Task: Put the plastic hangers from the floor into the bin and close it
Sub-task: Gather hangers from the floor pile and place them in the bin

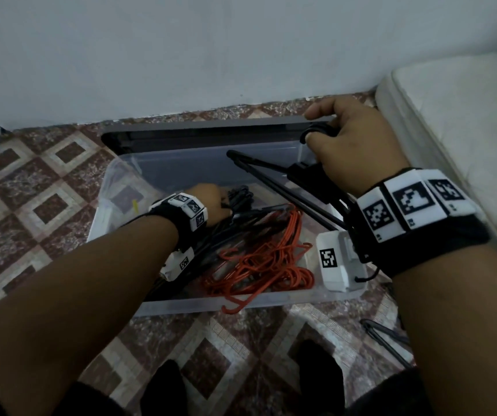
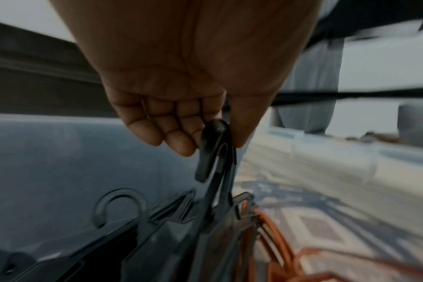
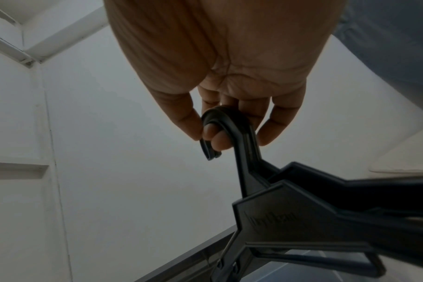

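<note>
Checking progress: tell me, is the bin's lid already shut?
No, the bin is open, its lid standing behind it and orange hangers visible inside.

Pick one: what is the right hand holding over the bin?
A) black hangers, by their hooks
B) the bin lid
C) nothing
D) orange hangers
A: in the right wrist view the right hand has its fingers curled through the hooks of the black hangers; in the head view the orange hangers lie in the bin, clear of that hand.
</note>
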The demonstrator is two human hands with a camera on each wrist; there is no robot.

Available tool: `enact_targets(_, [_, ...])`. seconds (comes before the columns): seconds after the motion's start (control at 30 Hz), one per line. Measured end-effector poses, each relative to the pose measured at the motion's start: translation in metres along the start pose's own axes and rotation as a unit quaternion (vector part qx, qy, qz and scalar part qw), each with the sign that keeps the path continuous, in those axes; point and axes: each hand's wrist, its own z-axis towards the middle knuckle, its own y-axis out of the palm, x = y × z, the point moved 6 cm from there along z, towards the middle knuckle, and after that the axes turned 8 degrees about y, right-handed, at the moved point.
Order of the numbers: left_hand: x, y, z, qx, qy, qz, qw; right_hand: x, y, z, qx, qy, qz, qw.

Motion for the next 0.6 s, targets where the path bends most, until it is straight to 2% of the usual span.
enact_targets(0.13, [0.009, -0.050, -0.034, 0.088, 0.013, -0.028, 0.996, 0.001, -0.007, -0.001, 0.015, 0.002, 0.012, 1.000])
enact_targets(0.27, [0.007, -0.096, -0.069, 0.178, -0.005, -0.064, 0.982, 0.003, -0.012, -0.002, 0.024, 0.005, 0.012, 1.000])
enact_targets(0.37, [0.011, -0.114, -0.091, 0.230, 0.002, -0.051, 0.972, 0.004, -0.014, -0.004, 0.026, 0.004, 0.007, 1.000])
enact_targets(0.5, [0.017, -0.139, -0.113, 0.344, 0.005, -0.087, 0.935, 0.004, -0.015, -0.005, 0.028, 0.001, 0.004, 1.000])
enact_targets(0.6, [0.026, -0.156, -0.118, 0.350, 0.040, -0.095, 0.931, 0.004, -0.017, -0.004, 0.031, -0.002, 0.013, 0.999])
